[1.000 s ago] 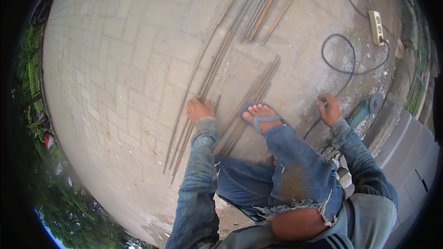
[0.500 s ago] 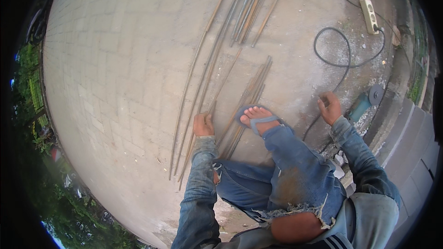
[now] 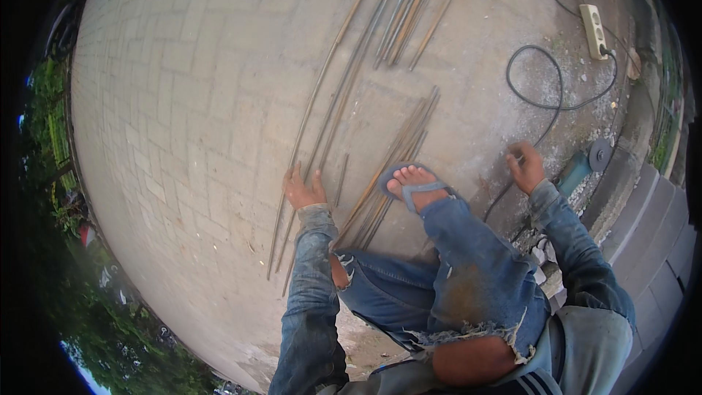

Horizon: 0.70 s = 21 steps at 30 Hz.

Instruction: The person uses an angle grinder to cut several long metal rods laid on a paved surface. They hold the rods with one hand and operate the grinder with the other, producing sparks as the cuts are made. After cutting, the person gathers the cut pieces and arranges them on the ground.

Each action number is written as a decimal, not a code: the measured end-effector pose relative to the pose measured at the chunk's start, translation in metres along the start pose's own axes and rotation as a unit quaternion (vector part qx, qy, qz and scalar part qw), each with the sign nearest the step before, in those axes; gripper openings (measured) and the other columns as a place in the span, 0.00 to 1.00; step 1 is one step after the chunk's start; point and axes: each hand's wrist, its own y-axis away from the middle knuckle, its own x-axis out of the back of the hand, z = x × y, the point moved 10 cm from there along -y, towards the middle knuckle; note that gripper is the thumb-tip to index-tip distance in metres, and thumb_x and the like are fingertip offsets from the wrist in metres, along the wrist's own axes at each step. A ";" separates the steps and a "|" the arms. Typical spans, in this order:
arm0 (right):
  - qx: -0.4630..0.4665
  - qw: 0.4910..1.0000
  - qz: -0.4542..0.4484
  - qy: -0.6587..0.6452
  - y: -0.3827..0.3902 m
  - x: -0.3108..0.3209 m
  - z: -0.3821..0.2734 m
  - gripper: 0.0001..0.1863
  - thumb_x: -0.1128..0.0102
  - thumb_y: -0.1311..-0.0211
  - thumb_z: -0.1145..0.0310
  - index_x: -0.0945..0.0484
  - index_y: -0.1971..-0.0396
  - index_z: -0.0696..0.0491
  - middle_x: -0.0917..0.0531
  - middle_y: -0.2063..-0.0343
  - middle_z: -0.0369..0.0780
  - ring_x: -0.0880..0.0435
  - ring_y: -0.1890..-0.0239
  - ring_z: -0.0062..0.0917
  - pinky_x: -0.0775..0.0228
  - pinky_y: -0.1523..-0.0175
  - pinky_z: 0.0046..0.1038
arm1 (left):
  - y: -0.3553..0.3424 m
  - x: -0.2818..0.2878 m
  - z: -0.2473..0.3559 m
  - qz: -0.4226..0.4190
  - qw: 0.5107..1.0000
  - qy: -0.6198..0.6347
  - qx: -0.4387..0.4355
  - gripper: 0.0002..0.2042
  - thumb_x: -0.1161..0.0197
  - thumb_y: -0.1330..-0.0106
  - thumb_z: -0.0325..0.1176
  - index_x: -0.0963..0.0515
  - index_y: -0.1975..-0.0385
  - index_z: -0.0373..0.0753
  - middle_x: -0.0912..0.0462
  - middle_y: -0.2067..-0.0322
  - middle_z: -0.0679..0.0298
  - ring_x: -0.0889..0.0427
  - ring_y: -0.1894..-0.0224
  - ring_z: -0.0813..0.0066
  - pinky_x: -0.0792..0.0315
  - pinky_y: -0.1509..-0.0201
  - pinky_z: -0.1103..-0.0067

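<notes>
My left hand [image 3: 304, 188] is spread over the long thin metal rods [image 3: 316, 113] on the pavement, its fingers apart, at or just above them. Whether a finger touches a rod is unclear. A short rod [image 3: 341, 179] lies just right of this hand. Beside my sandalled foot [image 3: 415, 183] sits a bundle of cut rods [image 3: 395, 157], partly under the sandal. At the right, my right hand [image 3: 525, 167] hangs with loosely bent fingers and nothing visible in them. Nearest to it is an angle grinder [image 3: 575, 172] with a grey disc, lying on the ground.
More rods [image 3: 418, 11] lie in a group farther ahead. A white power strip [image 3: 594, 31] and a looped black cable [image 3: 559, 77] rest at the right, the cable running past my right hand. Grey blocks [image 3: 643, 227] and a kerb line the right side.
My left hand has moved left and spread its fingers. The slanting rod that reached up from it is gone from there, and the bundle by my foot looks thicker. My right hand is nearly unchanged.
</notes>
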 end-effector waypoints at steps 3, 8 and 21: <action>0.014 1.000 0.004 0.014 -0.006 0.000 -0.004 0.10 0.42 0.50 0.71 0.25 0.67 0.57 0.23 0.68 0.46 0.23 0.67 0.40 0.31 0.63 0.34 | -0.008 -0.023 -0.077 -0.014 0.991 -0.084 0.104 0.16 0.36 0.46 0.39 0.24 0.60 0.38 0.24 0.61 0.52 0.29 0.52 0.53 0.36 0.49 0.64; 0.026 0.999 0.004 0.030 -0.005 -0.002 -0.005 0.10 0.42 0.50 0.71 0.25 0.66 0.57 0.23 0.69 0.47 0.23 0.67 0.40 0.31 0.62 0.34 | -0.011 -0.038 -0.091 -0.078 0.987 -0.113 0.081 0.15 0.39 0.43 0.42 0.23 0.64 0.38 0.21 0.66 0.57 0.26 0.57 0.58 0.33 0.56 0.65; 0.051 0.998 -0.019 -0.012 -0.015 -0.024 -0.033 0.10 0.42 0.50 0.70 0.24 0.66 0.56 0.22 0.70 0.45 0.22 0.67 0.37 0.31 0.64 0.33 | -0.001 0.001 -0.102 -0.104 0.963 0.083 0.233 0.25 0.41 0.42 0.49 0.30 0.89 0.31 0.31 0.91 0.63 0.38 0.85 0.75 0.41 0.80 0.74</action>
